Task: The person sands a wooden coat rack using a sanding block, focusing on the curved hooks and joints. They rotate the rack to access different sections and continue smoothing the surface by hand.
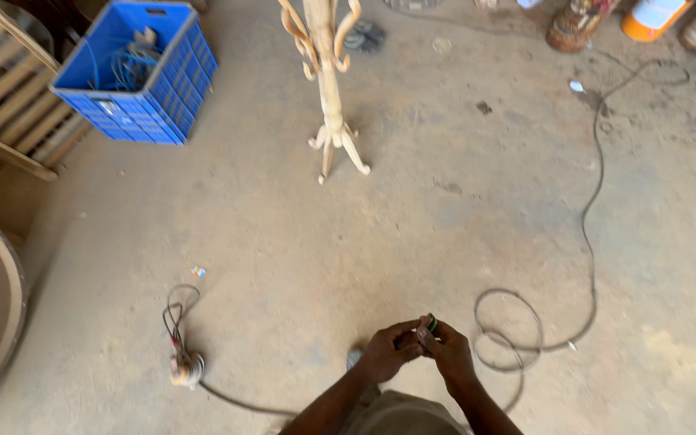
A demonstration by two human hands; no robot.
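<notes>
Plug [431, 325], small and green-dark, sits pinched between both hands: left hand [386, 352] and right hand [447, 351] close fingers on it, above the floor's [300, 242] near edge, cable [590, 217] coiled rightward.

I see my two hands [416, 350] and forearms bare, no sleeves, no gloves; below them, a drab olive-brown garment.

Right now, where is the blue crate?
In the head view, the blue crate sits upper left on the floor, between the wooden slats and the wooden stand.
</notes>
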